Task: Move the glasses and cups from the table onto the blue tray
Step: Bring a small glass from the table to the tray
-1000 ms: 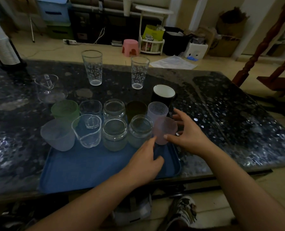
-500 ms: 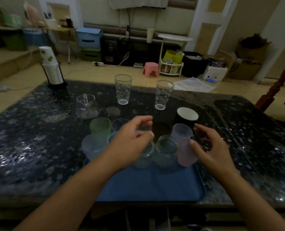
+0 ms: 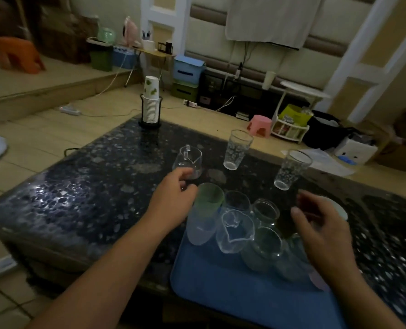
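Note:
A blue tray (image 3: 244, 302) lies at the table's near edge. It holds a green cup (image 3: 209, 195), a frosted cup (image 3: 200, 230), a glass pitcher (image 3: 236, 231), clear jars (image 3: 264, 212) and other cups, partly hidden. On the dark table stand a small glass pitcher (image 3: 189, 160) and two tall patterned glasses (image 3: 237, 149) (image 3: 290, 169). My left hand (image 3: 173, 195) reaches the small pitcher's base, fingers loosely curled beside it. My right hand (image 3: 322, 231) hovers with spread fingers over the tray's right cups, in front of a black mug (image 3: 339, 207).
A stack of paper cups in a black holder (image 3: 151, 103) stands at the table's far left corner. The speckled dark tabletop (image 3: 90, 193) stretches left of the tray. A pink stool (image 3: 260, 124) and boxes sit on the floor beyond.
My left hand moved from above the tray cups out to the small pitcher on the table. My right hand stayed by the right-hand cups. The view swung left.

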